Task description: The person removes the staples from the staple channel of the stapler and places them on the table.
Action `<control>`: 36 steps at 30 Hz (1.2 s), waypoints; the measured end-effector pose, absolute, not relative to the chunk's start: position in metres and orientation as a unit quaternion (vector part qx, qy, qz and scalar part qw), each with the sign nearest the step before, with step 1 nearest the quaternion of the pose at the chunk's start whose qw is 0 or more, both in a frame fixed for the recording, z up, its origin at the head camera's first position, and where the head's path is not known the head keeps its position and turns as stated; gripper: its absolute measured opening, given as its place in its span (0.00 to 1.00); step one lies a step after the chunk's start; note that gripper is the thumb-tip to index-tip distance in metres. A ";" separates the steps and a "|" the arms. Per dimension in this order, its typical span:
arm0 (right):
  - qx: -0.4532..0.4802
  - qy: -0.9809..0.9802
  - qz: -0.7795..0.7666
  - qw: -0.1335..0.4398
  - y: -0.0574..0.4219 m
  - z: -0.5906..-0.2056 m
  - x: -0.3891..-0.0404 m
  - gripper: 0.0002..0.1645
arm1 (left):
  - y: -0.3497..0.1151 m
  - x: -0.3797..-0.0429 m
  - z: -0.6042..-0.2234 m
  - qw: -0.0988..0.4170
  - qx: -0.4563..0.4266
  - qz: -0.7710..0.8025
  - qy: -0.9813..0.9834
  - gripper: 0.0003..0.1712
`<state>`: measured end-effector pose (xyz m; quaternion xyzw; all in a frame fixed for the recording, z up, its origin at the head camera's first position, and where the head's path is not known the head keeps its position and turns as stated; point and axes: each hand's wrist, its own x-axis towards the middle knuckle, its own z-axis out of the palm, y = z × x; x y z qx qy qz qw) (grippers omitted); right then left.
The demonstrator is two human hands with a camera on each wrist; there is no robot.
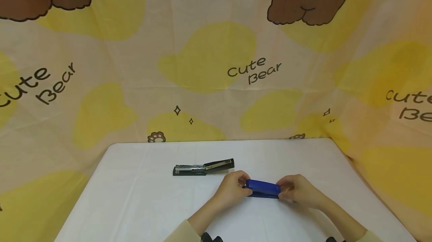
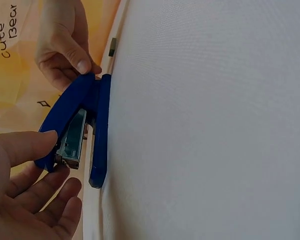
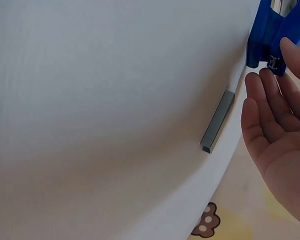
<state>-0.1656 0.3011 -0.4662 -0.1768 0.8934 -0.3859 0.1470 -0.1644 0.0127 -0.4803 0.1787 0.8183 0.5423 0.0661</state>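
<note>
Left hand (image 1: 231,186) and right hand (image 1: 301,190) pinch the near blue stapler (image 1: 263,187), seemingly adjusting it, which next needs steady support.

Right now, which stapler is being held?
The blue stapler, between the left hand and right hand; the black stapler lies open on the table, untouched.

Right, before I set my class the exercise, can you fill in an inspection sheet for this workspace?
Surface: white table, rounded far corners.
Job's things: blue stapler, its top arm raised off the base.
Clutter: black stapler lying opened out; grey strip, apparently staples, near the right hand.
Hands: left hand pinches one end of the blue stapler, right hand holds the other.
Cables: nothing seen.
Surroundings: patterned cloth with "Cute Bear" lettering.
</note>
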 end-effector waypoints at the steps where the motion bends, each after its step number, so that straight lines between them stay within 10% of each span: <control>1: -0.178 0.893 -0.387 0.147 0.300 -0.466 -0.165 0.20 | 0.011 -0.163 -0.480 0.067 0.178 0.540 0.820 0.14; 36: -0.227 0.876 -0.401 0.144 0.260 -0.473 -0.139 0.18 | -0.041 -0.135 -0.464 0.126 0.170 0.480 0.851 0.17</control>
